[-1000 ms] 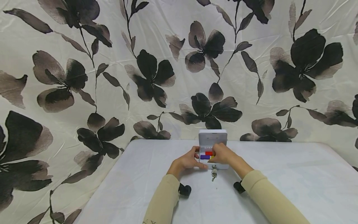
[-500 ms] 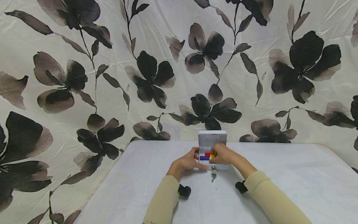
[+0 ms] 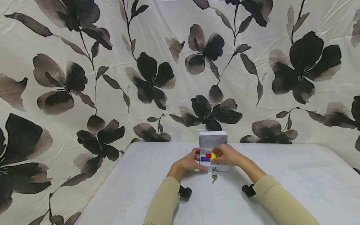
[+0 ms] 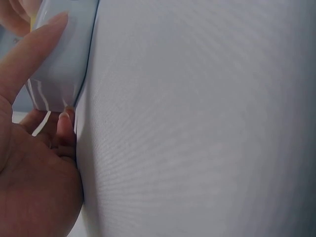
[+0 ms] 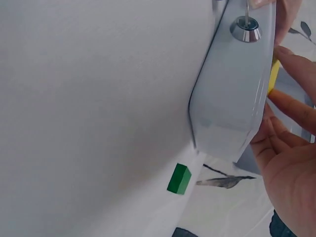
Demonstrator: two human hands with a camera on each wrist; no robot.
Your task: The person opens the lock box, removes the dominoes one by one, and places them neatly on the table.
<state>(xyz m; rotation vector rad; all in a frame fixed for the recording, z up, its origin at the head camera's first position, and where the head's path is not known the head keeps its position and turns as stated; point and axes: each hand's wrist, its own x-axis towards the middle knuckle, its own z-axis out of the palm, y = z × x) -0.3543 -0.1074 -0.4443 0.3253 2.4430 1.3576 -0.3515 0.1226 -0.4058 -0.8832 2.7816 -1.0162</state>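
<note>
Head: smooth yellow block (image 3: pixel 213 156) pinched in right hand's (image 3: pixel 227 155) fingertips at opening of glossy white rectangular box (image 3: pixel 222 168), lid raised; purple block (image 3: pixel 205 159), red block (image 3: pixel 208 155) inside; metal keys (image 3: pixel 214 177) hanging in front. Left hand (image 3: pixel 187 162) grips box's left side.

Left wrist: thumb flat on rounded front wall, other fingers bent against side.

Right wrist: only here, green rectangular block (image 5: pixel 178 178) on finely textured white cloth (image 5: pixel 94 123); conical silver lock (image 5: pixel 245 30) clear.

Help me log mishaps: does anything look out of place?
Only the green block stands out: it lies on the table outside the box, while the red block and purple block lie inside. No spill shows.
</note>
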